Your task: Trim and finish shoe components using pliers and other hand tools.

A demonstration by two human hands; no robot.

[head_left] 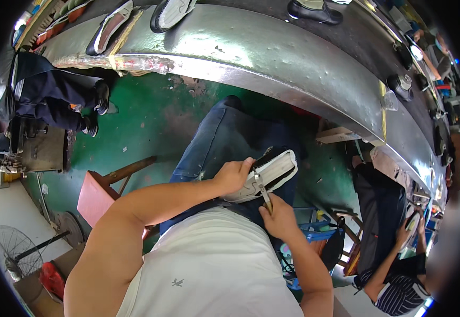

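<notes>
On my lap lies a shoe upper on its last [278, 170], sole side up, with a pale sole face and a black edge. My left hand [233, 176] is closed round its near left side and steadies it. In my right hand [280, 217] is a slim metal-headed hand tool [262, 186]; its short handle is mostly covered by my fingers. The tool's metal end rests against the shoe's near part. Whether it is a hammer or pincers I cannot tell.
A metal-edged conveyor bench [230, 66] curves ahead, carrying several shoes, among them a white-soled one [173, 14]. Beside me are a pink stool [95, 198], a blue crate [314, 232] and a fan [16, 251]. Co-workers sit at left [50, 90] and right [380, 211].
</notes>
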